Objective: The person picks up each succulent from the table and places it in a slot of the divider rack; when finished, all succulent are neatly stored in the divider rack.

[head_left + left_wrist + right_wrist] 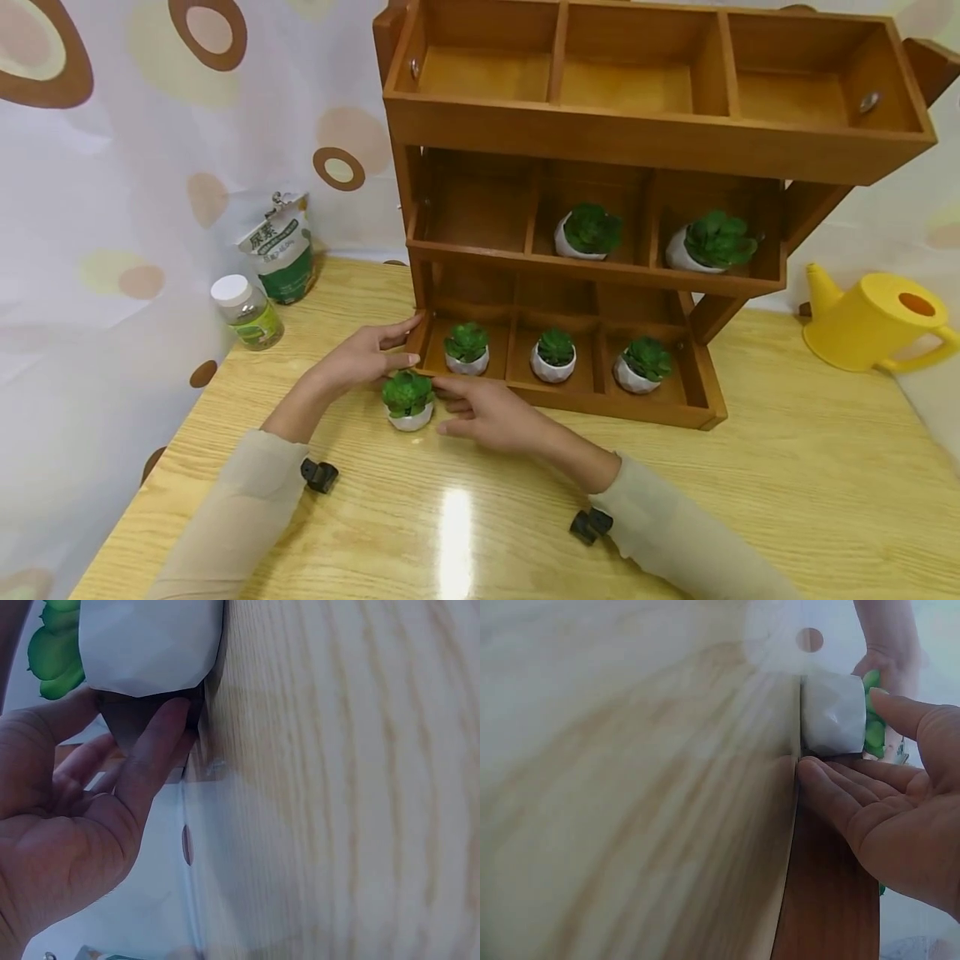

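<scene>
A brown wooden three-tier shelf (570,404) stands on the table. At its lower left corner my left hand (358,357) holds the wood, with thumb and fingers on different sides of the corner; the left wrist view shows this hand (82,802) close below a white pot. That pot, holding a green succulent (408,404), stands on the table before the corner, between both hands. My right hand (498,415) reaches in from the right, its fingers extended against the shelf's bottom front board. In the right wrist view, its fingertips (814,776) lie beside the white pot (834,712), apparently not gripping it.
Three potted succulents (555,354) sit in the bottom tier, two more (588,232) in the middle tier. A white-capped jar (251,312) and a clipped green-and-white bag (283,254) stand at left. At right is a yellow watering can (862,321). Patterned cloth (172,183) hangs behind.
</scene>
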A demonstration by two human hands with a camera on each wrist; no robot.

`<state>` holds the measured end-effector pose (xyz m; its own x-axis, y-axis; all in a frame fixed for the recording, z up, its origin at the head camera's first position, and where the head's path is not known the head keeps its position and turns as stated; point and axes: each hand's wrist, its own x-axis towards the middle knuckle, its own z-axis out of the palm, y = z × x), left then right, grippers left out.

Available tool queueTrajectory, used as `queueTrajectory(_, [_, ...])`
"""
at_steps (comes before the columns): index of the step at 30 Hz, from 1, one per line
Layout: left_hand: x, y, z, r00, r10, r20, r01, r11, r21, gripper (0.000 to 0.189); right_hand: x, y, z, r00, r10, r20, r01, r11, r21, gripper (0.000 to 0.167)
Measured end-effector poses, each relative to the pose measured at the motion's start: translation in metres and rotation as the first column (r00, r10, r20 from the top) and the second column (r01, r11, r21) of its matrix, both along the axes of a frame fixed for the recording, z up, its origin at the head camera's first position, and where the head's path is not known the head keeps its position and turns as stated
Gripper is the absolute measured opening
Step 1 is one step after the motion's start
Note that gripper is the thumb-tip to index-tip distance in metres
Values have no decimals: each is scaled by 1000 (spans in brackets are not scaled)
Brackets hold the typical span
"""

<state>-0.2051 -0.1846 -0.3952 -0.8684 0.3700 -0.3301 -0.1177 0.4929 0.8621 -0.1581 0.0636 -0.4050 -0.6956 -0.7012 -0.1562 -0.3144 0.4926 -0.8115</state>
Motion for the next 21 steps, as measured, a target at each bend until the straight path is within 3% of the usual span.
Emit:
queueTrajectory(10, [-1, -3, 1, 1000, 0, 4, 0, 1000, 8, 68, -7, -10, 2, 1000, 8, 2, -8, 999, 43, 60])
queueTrajectory(21, [-2, -2, -2, 1000, -6, 4, 6, 999, 32, 68, -8, -23, 1, 995, 65, -73, -61, 997, 56, 73])
